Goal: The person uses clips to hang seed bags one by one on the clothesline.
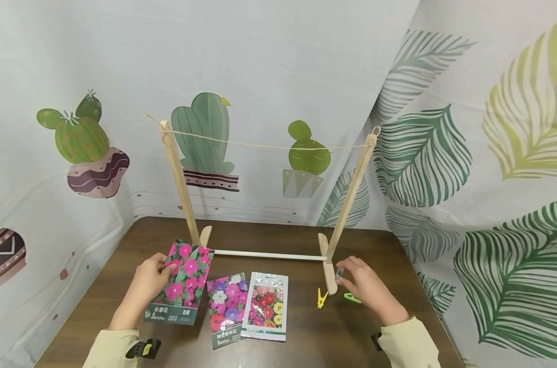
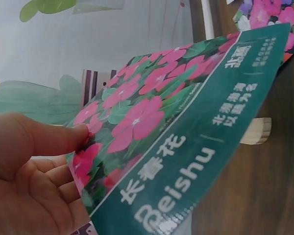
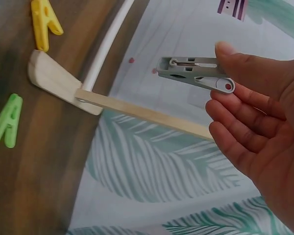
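Observation:
My left hand pinches the left edge of a pink-flower seed packet, thumb on its printed front; the packet is tilted and lifted off the table. In the left wrist view the thumb of the hand presses the packet, its green band to the right. My right hand, right of the wooden stand's foot, pinches a grey clothespin. The right wrist view shows the clothespin between thumb and forefinger of the hand, its free end pointing away from the palm.
Two flower packets lie on the table. A yellow clothespin and a green one lie near the right foot. A string spans the two wooden posts, with a white rod low between them.

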The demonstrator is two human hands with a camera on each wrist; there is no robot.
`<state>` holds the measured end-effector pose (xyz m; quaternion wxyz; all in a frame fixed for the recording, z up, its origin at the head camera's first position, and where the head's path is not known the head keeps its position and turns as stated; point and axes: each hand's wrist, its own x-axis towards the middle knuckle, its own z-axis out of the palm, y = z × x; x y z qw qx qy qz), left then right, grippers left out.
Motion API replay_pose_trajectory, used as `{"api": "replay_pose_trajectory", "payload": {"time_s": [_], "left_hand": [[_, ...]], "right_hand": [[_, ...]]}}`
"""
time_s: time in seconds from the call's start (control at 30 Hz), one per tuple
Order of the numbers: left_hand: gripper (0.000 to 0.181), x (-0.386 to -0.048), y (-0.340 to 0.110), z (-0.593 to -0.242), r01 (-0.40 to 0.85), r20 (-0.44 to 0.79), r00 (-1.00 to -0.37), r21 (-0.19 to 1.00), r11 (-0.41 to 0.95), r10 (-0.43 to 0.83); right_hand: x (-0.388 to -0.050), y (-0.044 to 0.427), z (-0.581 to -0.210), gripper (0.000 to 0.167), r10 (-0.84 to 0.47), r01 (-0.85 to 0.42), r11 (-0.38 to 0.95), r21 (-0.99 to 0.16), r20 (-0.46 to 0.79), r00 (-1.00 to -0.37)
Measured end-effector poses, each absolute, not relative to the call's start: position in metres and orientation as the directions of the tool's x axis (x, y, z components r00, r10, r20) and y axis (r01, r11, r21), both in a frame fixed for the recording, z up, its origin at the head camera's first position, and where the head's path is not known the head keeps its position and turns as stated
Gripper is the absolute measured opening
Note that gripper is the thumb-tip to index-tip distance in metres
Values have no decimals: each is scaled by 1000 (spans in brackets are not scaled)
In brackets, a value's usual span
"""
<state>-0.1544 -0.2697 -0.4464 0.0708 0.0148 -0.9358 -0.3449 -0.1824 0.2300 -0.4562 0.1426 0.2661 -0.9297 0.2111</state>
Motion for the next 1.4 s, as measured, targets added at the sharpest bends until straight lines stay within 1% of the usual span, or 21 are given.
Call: {"api": "replay_pose_trajectory", "payload": {"time_s": [0.17, 0.27, 0.4, 0.57, 0.67, 0.83, 0.97, 1.17, 1.27, 1.4], "left_hand": [[15, -159, -269, -438, 55, 174, -982, 635, 771, -73], [14, -162, -269, -432, 82, 210, -976, 626, 775, -66], [12, -167, -268, -424, 118, 243, -969, 625, 772, -48], [14, -171, -269, -413, 121, 233, -971, 647, 753, -44], [18, -172, -270, -404, 118, 228, -972, 665, 738, -49], [22, -175, -268, -390, 157, 253, -967, 695, 702, -34], [24, -180, -267, -382, 184, 270, -962, 720, 669, -26], [30, -184, -266, -368, 182, 265, -963, 754, 632, -39], [34, -186, -265, -360, 173, 261, -964, 771, 613, -56], [35, -189, -262, -352, 169, 258, -963, 807, 566, -79]], "right_hand": [[-187, 226, -440, 33, -468, -605, 748, -273, 430, -772], [-190, 222, -428, 33, -496, -636, 738, -227, 457, -739], [-193, 217, -411, 32, -522, -652, 738, -175, 464, -716], [-198, 210, -391, 30, -553, -671, 730, -130, 465, -692], [-201, 205, -377, 30, -584, -702, 706, -92, 486, -650], [-206, 196, -358, 31, -625, -744, 667, -40, 514, -588], [-212, 188, -344, 33, -643, -776, 630, -42, 532, -551], [-219, 180, -322, 36, -652, -809, 587, -22, 580, -488], [-222, 176, -312, 35, -661, -826, 564, 14, 607, -441], [-226, 170, -300, 33, -676, -849, 525, 54, 633, -378]]}}
